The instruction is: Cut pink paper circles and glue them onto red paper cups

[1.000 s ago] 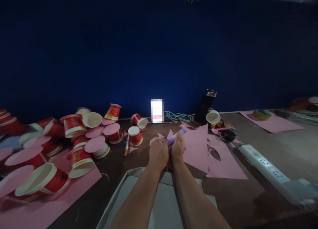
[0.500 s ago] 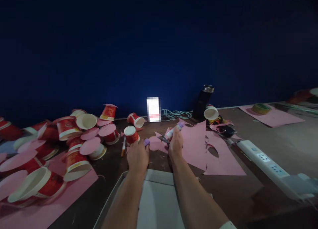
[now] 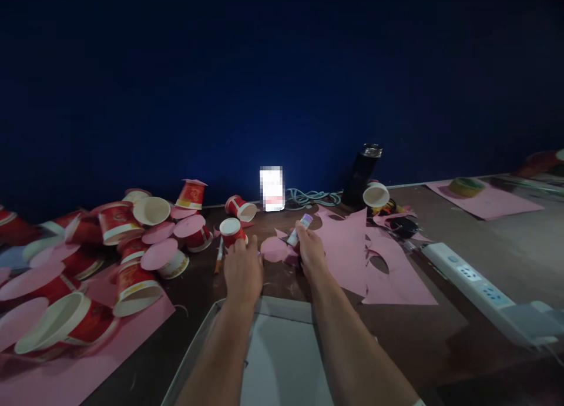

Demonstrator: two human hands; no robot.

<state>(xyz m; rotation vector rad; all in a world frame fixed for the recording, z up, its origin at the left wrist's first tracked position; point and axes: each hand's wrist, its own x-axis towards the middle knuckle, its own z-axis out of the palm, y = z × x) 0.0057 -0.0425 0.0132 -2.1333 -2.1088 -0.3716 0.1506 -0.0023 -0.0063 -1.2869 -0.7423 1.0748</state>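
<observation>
My right hand (image 3: 312, 250) is closed around a glue stick (image 3: 293, 237), white with a purple end (image 3: 306, 219), tilted over scraps of pink paper. Just left of it lies a pink paper disc (image 3: 274, 249) on the dark table. My left hand (image 3: 242, 271) is by a red paper cup (image 3: 232, 230) that stands with its white end up, the fingers reaching its near side. A trace of purple shows beside the left thumb, where the glue stick cap is mostly hidden. The scissors are largely covered by my right hand.
Red paper cups (image 3: 121, 222), several with pink discs, are heaped on the left. Cut pink sheets (image 3: 346, 250) lie on the right, near a black bottle (image 3: 361, 174) and a power strip (image 3: 473, 279). A white box (image 3: 286, 347) sits below my forearms. A bright screen (image 3: 272, 188) stands behind.
My right hand has moved slightly left with the glue stick, now covering most of the scissors. My left hand has shifted a little, and the purple cap in it has nearly gone from sight.
</observation>
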